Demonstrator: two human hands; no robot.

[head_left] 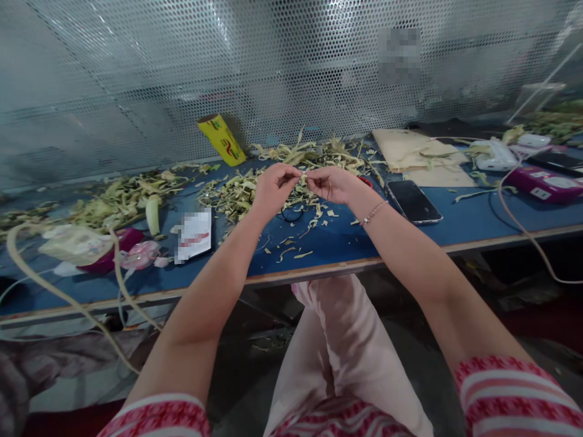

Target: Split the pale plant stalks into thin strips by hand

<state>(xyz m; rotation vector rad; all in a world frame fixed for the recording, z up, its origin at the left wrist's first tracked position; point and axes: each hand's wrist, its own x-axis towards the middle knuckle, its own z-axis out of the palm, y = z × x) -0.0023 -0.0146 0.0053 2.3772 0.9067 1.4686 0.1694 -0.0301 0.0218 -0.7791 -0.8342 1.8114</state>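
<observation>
Left hand (276, 187) and right hand (334, 184) meeting fingertip to fingertip, both apparently pinching small pale piece (303, 174) between them, above dry plant scraps (230, 197) on blue table (337, 243). Step looking like fine picking-apart by fingertips; next move probably calling for steady pinch, light touch.

No text legible; yellow packet (222, 139), upper left of centre, carries dark lettering and a red mark, too small and blurred to read; white panel (194, 233), left of centre, pixelated, reddish band across it; square patch (399, 56) on mesh wall (314, 67), upper right, pixelated too; purple box (544, 184), right edge, pale markings, unreadable
</observation>
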